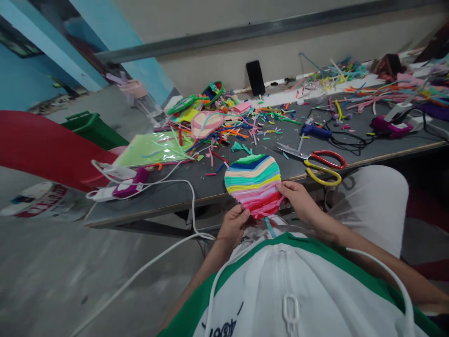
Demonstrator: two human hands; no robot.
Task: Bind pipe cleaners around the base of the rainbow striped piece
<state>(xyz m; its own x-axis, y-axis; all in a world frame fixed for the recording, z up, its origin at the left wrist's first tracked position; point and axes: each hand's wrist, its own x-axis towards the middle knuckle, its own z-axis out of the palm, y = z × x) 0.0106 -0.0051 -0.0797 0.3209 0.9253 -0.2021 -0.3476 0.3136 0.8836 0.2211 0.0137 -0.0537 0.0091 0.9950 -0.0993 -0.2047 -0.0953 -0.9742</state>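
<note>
A round piece covered in rainbow stripes of fuzzy pipe cleaners [254, 182] is held over the table's front edge, tilted toward me. Its bands run from green and blue at the far side, through cream and yellow, to pink and red near me. My left hand [234, 223] pinches the lower left rim between thumb and fingers. At the right rim, my right hand [296, 194] grips it the same way. Scissors with one red and one yellow handle [324, 166] lie open just right of it. Short turquoise pipe cleaner pieces [242, 147] lie beyond it.
A blue glue gun [316, 132] with a black cord lies behind the scissors. Cut pipe cleaner bits cover the table [168, 189]. A purple and white power strip [131, 182] trails a white cable at left. A black phone [255, 78] leans against the wall.
</note>
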